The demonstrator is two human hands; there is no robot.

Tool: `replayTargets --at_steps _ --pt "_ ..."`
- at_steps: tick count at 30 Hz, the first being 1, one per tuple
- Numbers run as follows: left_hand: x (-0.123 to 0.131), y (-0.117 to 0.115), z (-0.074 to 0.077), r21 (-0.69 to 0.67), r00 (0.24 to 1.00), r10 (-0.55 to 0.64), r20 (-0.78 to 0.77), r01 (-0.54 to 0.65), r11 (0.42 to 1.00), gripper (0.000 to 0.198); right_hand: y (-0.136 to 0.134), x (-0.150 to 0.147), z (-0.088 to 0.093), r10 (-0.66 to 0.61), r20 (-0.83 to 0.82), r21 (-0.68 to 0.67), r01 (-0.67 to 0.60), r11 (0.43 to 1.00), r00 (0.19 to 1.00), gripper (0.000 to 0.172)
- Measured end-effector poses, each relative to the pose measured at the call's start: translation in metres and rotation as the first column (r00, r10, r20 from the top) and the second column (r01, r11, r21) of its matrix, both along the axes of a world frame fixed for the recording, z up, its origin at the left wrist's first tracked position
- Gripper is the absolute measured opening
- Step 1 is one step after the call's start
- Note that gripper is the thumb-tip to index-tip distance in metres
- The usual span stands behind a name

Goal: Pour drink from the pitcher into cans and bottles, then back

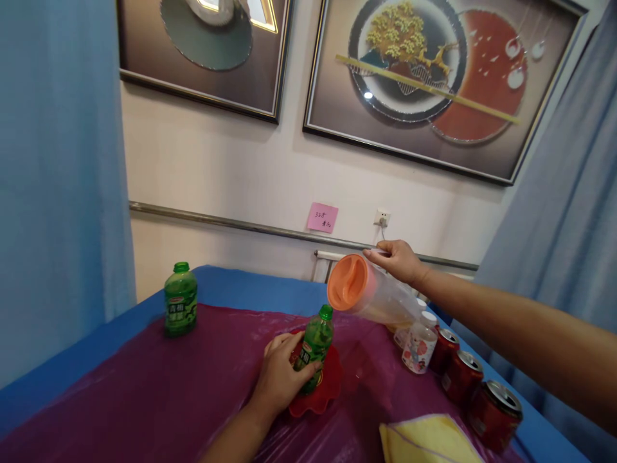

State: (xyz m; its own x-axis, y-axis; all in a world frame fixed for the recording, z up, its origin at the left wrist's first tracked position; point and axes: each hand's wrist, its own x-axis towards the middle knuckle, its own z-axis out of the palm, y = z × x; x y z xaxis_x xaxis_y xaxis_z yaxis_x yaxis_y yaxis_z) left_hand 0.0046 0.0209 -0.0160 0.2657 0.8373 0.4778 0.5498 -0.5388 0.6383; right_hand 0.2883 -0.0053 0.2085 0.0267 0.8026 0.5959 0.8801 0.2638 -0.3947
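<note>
My left hand (pixel 284 373) is wrapped around a green plastic bottle (pixel 318 339), which leans slightly over a red scalloped dish (pixel 332 379). The bottle's mouth shows no separate cap that I can make out. In my right hand (pixel 398 260) is the handle of a clear pitcher with an orange lid (pixel 349 283). The pitcher is tipped to the left, its lid close above and beside the bottle's neck. Some pale brownish liquid lies low in the pitcher. Whether any liquid is flowing out, I cannot tell.
Another green bottle (pixel 180 301) stands at the left on the purple sheet (pixel 144 386). To the right are small clear bottles with white caps (pixel 419 344), several red cans (pixel 495 415) and a folded yellow cloth (pixel 429 440). A metal rail (pixel 241 224) runs along the wall.
</note>
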Motion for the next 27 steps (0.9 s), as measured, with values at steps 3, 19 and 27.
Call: replayTargets --at_steps 3,19,27 --pt "0.000 0.000 -0.001 0.003 1.000 -0.012 -0.004 0.012 1.000 0.060 0.000 -0.001 0.001 0.001 0.008 -0.007 -0.001 1.000 1.000 0.053" --pt "0.000 -0.001 0.003 -0.027 1.000 -0.005 -0.003 0.005 1.000 0.060 -0.005 -0.008 0.011 -0.021 0.067 0.000 0.021 1.000 0.998 0.052" --pt "0.000 -0.003 0.005 -0.035 1.000 -0.013 -0.001 0.013 0.999 0.060 -0.006 -0.011 0.013 -0.012 0.073 -0.003 0.012 1.000 0.997 0.053"
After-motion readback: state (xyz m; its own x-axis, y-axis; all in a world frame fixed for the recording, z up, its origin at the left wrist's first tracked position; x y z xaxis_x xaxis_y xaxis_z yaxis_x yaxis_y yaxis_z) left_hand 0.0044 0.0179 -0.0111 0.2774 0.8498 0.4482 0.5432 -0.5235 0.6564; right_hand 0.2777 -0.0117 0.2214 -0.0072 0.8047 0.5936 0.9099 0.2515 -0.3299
